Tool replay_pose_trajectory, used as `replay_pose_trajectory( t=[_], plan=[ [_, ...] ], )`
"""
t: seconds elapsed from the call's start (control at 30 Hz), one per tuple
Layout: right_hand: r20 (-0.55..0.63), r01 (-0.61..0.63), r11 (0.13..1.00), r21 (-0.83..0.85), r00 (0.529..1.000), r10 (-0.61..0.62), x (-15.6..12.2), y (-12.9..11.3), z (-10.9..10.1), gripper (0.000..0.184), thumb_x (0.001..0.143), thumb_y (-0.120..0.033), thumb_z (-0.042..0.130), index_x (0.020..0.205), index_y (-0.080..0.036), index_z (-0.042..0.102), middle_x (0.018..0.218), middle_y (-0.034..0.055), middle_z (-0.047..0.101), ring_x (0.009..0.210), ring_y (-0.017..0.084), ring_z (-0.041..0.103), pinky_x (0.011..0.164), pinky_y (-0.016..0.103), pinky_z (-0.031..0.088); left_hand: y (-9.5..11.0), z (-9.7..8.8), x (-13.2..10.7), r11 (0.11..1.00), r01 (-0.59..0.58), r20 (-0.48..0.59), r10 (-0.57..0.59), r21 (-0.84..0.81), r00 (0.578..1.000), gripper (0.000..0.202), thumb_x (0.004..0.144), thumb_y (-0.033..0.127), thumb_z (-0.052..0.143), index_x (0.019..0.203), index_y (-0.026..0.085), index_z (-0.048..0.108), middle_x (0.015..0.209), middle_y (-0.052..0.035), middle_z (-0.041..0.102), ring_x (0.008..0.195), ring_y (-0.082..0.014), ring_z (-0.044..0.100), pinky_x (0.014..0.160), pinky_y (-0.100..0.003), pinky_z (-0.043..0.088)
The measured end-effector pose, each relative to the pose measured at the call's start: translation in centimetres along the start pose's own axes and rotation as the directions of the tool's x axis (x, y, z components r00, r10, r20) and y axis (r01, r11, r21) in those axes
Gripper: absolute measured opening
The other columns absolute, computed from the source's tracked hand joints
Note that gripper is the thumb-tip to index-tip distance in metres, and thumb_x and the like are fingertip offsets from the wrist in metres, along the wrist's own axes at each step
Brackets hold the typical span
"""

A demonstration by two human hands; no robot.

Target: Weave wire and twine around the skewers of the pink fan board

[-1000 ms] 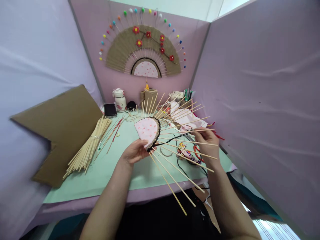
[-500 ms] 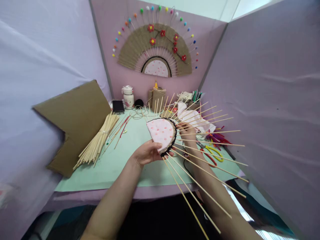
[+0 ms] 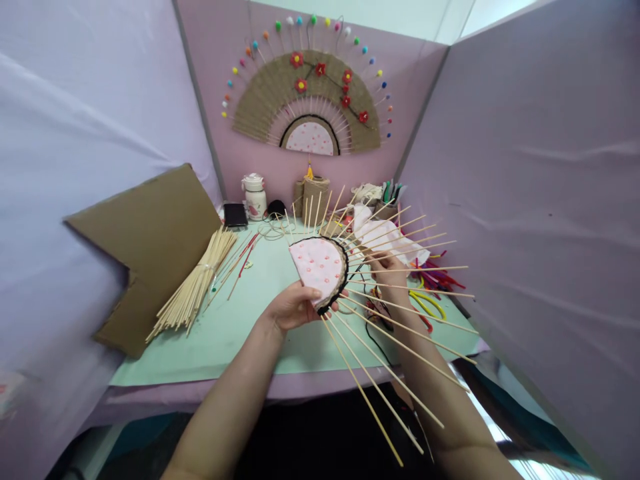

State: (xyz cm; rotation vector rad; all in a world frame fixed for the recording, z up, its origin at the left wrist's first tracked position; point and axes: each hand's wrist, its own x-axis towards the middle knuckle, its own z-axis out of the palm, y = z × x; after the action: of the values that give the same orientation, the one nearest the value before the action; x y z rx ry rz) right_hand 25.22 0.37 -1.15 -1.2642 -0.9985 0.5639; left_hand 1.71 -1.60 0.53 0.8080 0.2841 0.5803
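Note:
A half-round fan base [image 3: 320,267] covered in pink-dotted white cloth, with thin wooden sticks [image 3: 415,270] fanning out from its curved edge, is held tilted above the table. My left hand [image 3: 300,305] grips its lower corner, thumb on the cloth and fingers behind. Black braided cord [image 3: 345,257] runs along the curved rim. A loose length of it stretches to my right hand [image 3: 387,267], which is closed in a pinch among the sticks, a little away from the rim. The fingertips are partly hidden by sticks, and more black cord hangs below.
A bundle of sticks [image 3: 197,280] and cut cardboard [image 3: 155,240] lie at left. Behind stand a white bottle [image 3: 255,200] and twine spools [image 3: 315,200]. White cloth [image 3: 385,233], colourful pipe cleaners [image 3: 435,277] and yellow-handled scissors [image 3: 429,303] lie at right. A finished fan [image 3: 310,87] hangs on the back wall.
My right hand has moved right, away from the fan base's rim, drawing out a length of black cord. The left hand keeps its grip, and the fan base has shifted only slightly left.

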Motion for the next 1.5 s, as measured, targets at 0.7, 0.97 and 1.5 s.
replay_pose_trajectory(
  t=[0.7,0.97,1.5],
  plan=[
    [-0.096,-0.039,0.999,0.011,0.995,0.04,-1.7,-2.2,-3.4,0.029,0.063,-0.037,0.072,0.081,-0.016,0.063,0.056,-0.0032,0.057,0.043,0.007,0.04,0.042,0.022,0.031,0.1,0.1,0.0,1.0,0.027,-0.098,-0.027,0.004,0.995,0.037,0.059,0.015,0.074,0.094,0.01,0.064,0.079,-0.0082,0.071,0.071,-0.0199,0.068,0.058,-0.025,0.05],
    [-0.067,-0.031,1.0,0.002,0.997,0.031,-1.4,-1.2,-3.2,0.03,0.063,-0.038,0.073,0.079,-0.015,0.063,0.06,-0.0021,0.059,0.044,0.006,0.039,0.041,0.021,0.03,0.0,0.1,-0.1,1.0,0.012,-0.015,-0.012,0.006,1.0,0.044,0.063,0.017,0.072,0.105,0.01,0.063,0.105,-0.0162,0.07,0.071,-0.017,0.067,0.058,-0.023,0.05],
    [0.037,-0.191,0.933,0.304,0.981,0.189,-1.9,-4.1,-6.4,0.035,0.055,-0.032,0.081,0.079,-0.017,0.06,0.061,-0.0018,0.06,0.04,0.002,0.032,0.036,0.016,0.021,0.6,0.3,0.0,0.999,0.02,-0.097,-0.022,-0.028,0.995,0.041,0.065,0.014,0.067,0.106,0.01,0.062,0.099,-0.0149,0.072,0.068,-0.015,0.067,0.058,-0.021,0.049]
  ],
)
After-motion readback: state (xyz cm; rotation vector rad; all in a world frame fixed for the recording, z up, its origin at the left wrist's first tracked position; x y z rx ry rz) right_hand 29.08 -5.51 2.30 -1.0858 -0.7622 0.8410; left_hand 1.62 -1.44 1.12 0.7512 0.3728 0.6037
